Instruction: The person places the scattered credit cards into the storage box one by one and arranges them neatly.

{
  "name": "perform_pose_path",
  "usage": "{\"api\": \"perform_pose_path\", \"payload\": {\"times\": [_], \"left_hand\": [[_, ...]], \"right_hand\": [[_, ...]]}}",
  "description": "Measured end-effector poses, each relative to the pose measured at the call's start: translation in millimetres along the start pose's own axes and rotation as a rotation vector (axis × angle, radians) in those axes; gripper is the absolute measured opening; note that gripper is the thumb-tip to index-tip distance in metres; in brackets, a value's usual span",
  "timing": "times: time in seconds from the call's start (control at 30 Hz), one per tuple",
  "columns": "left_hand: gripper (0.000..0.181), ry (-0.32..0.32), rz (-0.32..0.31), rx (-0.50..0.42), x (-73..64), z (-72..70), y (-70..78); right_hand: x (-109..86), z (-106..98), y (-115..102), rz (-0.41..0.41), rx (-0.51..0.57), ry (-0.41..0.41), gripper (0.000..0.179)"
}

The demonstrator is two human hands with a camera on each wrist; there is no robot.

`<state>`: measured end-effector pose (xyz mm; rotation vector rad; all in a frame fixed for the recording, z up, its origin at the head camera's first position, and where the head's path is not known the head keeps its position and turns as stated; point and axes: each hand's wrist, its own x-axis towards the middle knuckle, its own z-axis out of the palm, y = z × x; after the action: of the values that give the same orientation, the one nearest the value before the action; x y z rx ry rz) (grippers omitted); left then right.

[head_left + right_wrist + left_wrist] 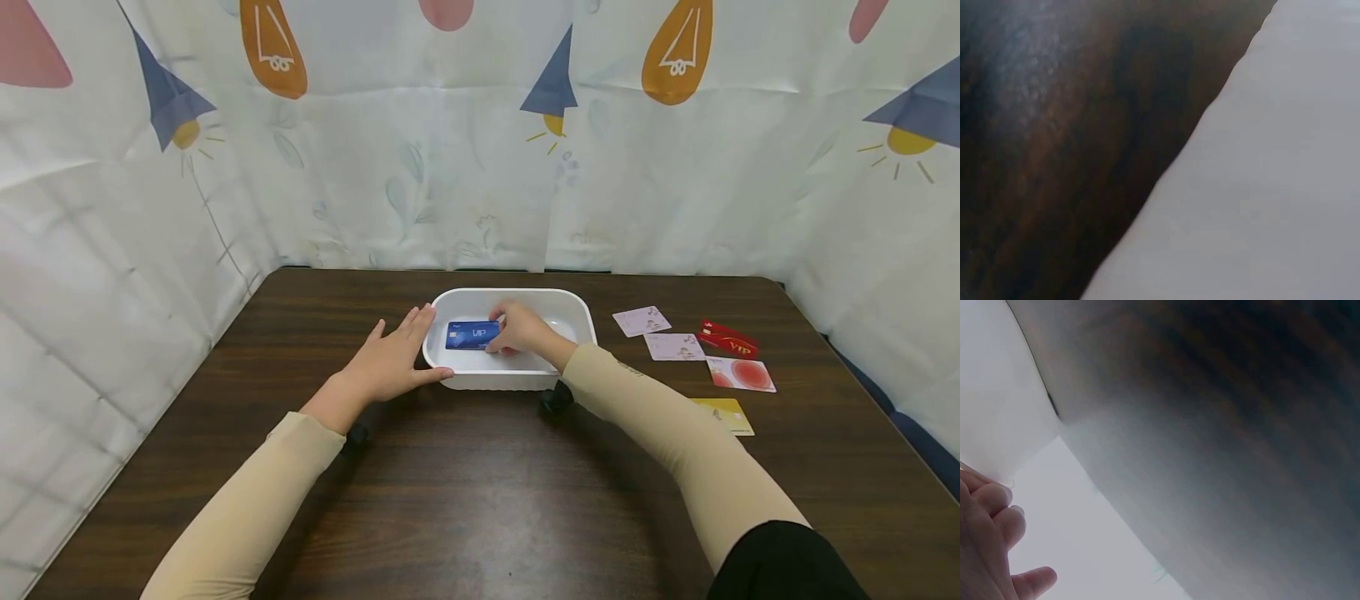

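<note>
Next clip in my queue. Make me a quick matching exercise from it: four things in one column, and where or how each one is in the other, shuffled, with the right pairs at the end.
Things:
1. blue card
2. yellow card
3. left hand
4. red card

Places and states:
A. partly covered by the right sleeve in the head view
B. on the table, showing large VIP lettering
C. inside the white tray
D. at the left end of the tray, fingers extended

Right pairs: 1-C, 2-A, 3-D, 4-B
</note>
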<state>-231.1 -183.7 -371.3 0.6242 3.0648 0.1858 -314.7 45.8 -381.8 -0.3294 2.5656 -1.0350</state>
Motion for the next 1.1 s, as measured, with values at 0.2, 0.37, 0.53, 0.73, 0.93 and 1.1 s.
{"api": "perform_pose_path", "payload": {"times": [0.2,0.37,0.53,0.73,0.93,1.1], "left_hand": [[0.111,0.0,0.001,0.003,0.4,0.8,0.9],[0.111,0.0,-0.005,-0.006,0.6,1.2,0.7],[0.111,0.0,-0.004,-0.007,0.5,1.0,1.1],[0.111,-0.001,-0.004,-0.01,0.2,0.3,0.9],[0.111,-0.006,-0.002,-0.021,0.4,-0.3,1.0],[0.111,-0.009,-0.003,-0.026,1.0,0.0,1.0]], "right_hand": [[-0.2,-1.3,1.5,0.023,-0.007,-0.006,0.053],[0.4,-2.0,1.3,0.033,0.014,-0.015,0.054],[1.0,-1.8,1.5,0.042,0.025,-0.02,0.054],[0.2,-1.6,1.2,0.042,0.031,-0.028,0.054],[-0.7,-1.7,0.2,0.054,0.041,-0.029,0.054],[-1.2,-1.7,1.0,0.047,0.054,-0.031,0.053]]}}
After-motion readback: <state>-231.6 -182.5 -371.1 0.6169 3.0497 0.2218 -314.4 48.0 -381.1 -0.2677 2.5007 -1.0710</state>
